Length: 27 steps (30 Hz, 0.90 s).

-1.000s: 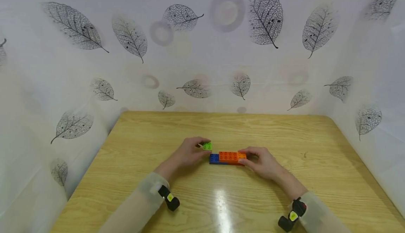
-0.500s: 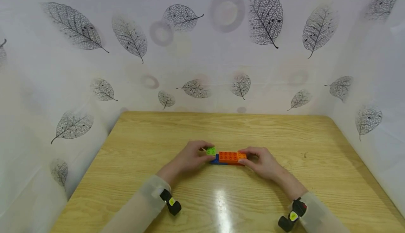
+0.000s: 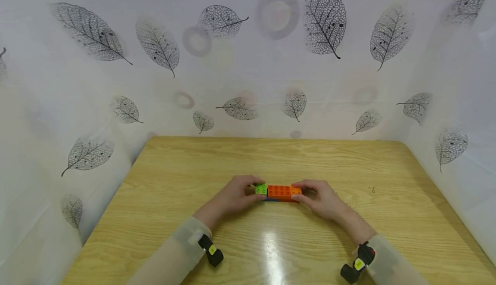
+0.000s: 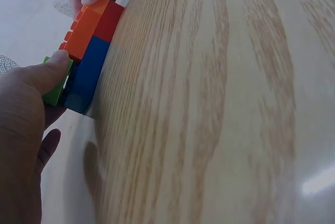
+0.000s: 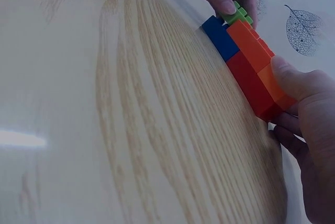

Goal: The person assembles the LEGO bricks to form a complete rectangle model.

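My left hand (image 3: 239, 193) pinches a small lime-green toy building brick (image 3: 261, 188) between thumb and fingers. The green brick sits right over the bare end of a blue brick (image 4: 89, 72), and a narrow dark gap shows between them in the left wrist view. End to end with the blue brick lies a red brick (image 5: 252, 88), both low on the table. On top of these two is a longer red-orange brick (image 3: 279, 191), with a short light-orange brick (image 5: 271, 84) beside it at the right end. My right hand (image 3: 320, 199) grips that right end, thumb on the light-orange brick.
The wooden table (image 3: 186, 160) stretches around the bricks, with a bright light reflection near its front. A white curtain (image 3: 248, 69) with a leaf print hangs behind and along both sides. Each forearm wears a small black wrist camera (image 3: 211, 250).
My left hand has moved right and slightly toward me, bringing the green brick from beside the stack to over the blue brick's end. The right hand and the other bricks have stayed in place.
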Motion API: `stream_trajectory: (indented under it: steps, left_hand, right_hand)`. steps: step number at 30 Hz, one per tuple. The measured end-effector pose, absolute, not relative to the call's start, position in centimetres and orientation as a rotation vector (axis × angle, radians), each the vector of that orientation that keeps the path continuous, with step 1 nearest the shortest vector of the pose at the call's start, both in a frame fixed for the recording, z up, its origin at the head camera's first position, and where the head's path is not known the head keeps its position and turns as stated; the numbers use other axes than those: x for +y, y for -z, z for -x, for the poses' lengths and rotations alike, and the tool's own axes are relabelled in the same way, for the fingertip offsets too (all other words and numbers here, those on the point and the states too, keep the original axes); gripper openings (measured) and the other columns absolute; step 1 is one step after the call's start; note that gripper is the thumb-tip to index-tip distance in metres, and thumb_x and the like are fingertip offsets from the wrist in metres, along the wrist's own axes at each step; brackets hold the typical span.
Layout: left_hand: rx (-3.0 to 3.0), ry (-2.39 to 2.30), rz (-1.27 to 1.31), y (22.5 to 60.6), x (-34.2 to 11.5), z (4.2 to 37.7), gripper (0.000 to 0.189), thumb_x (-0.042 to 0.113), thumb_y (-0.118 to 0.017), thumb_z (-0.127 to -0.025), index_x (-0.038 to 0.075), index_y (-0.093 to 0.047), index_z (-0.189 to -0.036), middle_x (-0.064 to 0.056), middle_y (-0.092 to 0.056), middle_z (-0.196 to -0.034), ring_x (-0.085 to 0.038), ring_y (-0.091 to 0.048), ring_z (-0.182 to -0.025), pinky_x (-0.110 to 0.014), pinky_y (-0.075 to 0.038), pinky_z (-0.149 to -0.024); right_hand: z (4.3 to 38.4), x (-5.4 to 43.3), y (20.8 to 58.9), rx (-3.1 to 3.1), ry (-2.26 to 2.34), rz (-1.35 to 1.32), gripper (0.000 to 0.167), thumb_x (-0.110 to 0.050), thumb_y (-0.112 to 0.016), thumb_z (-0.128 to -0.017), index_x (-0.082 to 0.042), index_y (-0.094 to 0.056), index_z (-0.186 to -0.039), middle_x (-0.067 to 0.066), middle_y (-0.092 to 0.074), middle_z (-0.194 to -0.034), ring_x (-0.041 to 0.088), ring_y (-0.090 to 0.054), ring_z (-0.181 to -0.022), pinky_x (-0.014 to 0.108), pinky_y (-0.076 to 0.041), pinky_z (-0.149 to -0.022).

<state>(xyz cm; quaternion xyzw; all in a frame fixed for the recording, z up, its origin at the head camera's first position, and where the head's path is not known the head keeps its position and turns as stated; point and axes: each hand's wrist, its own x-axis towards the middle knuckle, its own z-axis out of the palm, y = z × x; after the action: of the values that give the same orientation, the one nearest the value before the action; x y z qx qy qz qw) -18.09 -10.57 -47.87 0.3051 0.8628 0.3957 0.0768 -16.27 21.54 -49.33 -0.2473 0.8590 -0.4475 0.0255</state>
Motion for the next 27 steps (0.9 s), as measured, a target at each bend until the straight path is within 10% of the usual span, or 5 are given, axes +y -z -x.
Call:
stream_trajectory:
  steps: [27]
  left_hand:
    - [2.596, -1.173, -0.893, 47.92, -9.89, 17.94, 0.043, 0.027, -0.079, -0.099, 0.010, -0.070, -0.138, 0.001, -0.070, -0.130, -0.011, -0.065, -0.111, -0.035, -0.053, -0.101]
  right_hand:
    - [16.35, 21.50, 49.31, 2.660, 1.383, 0.760, 0.031, -0.025, -0.077, -0.100, -0.013, -0.076, -0.129, -0.001, -0.074, -0.122, 0.018, -0.069, -0.108, 0.038, -0.057, -0.094]
